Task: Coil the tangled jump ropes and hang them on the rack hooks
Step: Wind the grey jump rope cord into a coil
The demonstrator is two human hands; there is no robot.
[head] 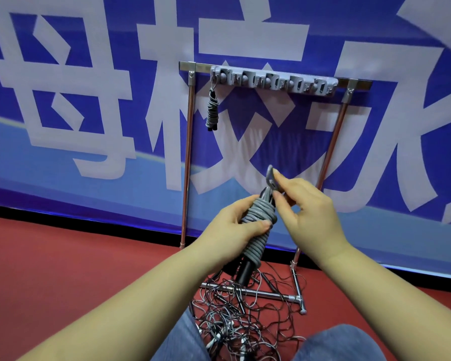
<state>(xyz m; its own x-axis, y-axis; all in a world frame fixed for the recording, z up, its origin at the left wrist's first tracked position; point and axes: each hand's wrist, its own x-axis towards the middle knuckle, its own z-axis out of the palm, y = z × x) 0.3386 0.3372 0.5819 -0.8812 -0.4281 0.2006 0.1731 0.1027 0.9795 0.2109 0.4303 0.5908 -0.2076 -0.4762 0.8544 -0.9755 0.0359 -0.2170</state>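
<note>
Both hands raised: left [235,225] gripping, right [307,204] pinching.

Free hooks [284,83] right of hung rope [212,110]

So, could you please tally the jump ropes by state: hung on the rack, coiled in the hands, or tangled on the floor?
Hung on the rack: 1, the hanging coil
Coiled, gripped by the left hand and pinched at its loop by the right hand: 1, the held coil
Tangled pile on the floor: ropes cannot be counted separately
Total coiled: 2
</note>
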